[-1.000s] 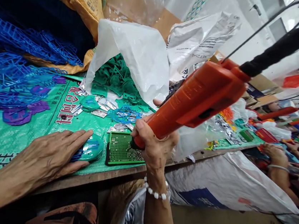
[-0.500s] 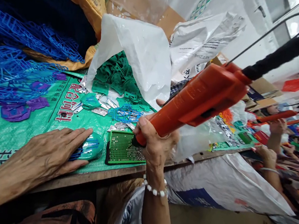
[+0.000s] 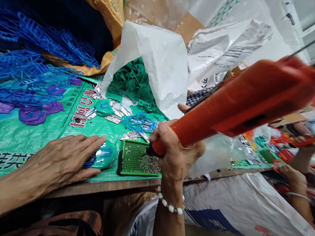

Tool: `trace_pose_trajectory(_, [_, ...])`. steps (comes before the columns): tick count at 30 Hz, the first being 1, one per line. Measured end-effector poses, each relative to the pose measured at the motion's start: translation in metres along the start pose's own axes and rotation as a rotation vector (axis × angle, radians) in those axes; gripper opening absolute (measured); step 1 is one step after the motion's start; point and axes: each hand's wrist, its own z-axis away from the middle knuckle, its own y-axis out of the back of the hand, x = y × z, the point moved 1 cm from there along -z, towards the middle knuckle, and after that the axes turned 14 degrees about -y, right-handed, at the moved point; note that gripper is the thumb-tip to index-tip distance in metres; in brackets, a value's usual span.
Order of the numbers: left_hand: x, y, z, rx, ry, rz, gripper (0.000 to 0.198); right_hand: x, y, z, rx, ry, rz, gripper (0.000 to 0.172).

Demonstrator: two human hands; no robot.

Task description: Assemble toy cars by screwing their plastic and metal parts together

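From my end, the person's L hand (image 3: 66, 158) is palm-down & closed over the L end of a teal plastic shell (image 3: 105, 157), fingers together across the top, thumb along the near edge. A bit of blue plastic (image 3: 91, 160) shows btwn them. The shell lies on a green printed sheet (image 3: 4, 134), near the table's front edge.

I see the R hand (image 3: 178, 158) clamped on an orange power screwdriver (image 3: 233, 104), tilted up to the R, its black nose (image 3: 151, 150) over a green perforated tray (image 3: 129, 162). Can't tell if the bit touches. Small screws (image 3: 154, 165) are bunched at the tray's R end; tray sits just R of the shell.

Behind the tray I get silver pcs (image 3: 113, 118) & a blue plastic frame (image 3: 140, 123). Beyond, a white plastic bag (image 3: 163, 65) gapes w/ green plastic pcs (image 3: 133, 79) inside. Far L: tangled blue plastic frames (image 3: 21, 87) by an orange-yellow sack (image 3: 110, 4), purple plastic pcs (image 3: 32, 115) in front. Far R, a co-worker's arm (image 3: 295, 177), blurry.
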Motion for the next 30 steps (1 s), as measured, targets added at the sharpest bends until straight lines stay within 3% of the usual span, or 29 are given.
trace_pose_trajectory(5, [0.004,0.002,-0.001,-0.153,-0.176,-0.193,0.058,-0.031,-0.023,-0.001,-0.153,0.03,-0.157,0.062])
trace_pose_trajectory(12, [0.007,0.003,-0.003,-0.249,-0.133,-0.173,0.057,-0.033,-0.058,0.008,-0.223,-0.016,-0.236,0.064])
trace_pose_trajectory(21, [0.007,-0.001,0.002,-0.25,-0.109,-0.173,0.063,-0.024,-0.062,0.013,-0.224,0.003,-0.314,0.05])
trace_pose_trajectory(30, [0.008,0.002,-0.002,-0.239,-0.131,-0.171,0.061,-0.014,-0.064,0.014,-0.254,0.006,-0.28,0.066])
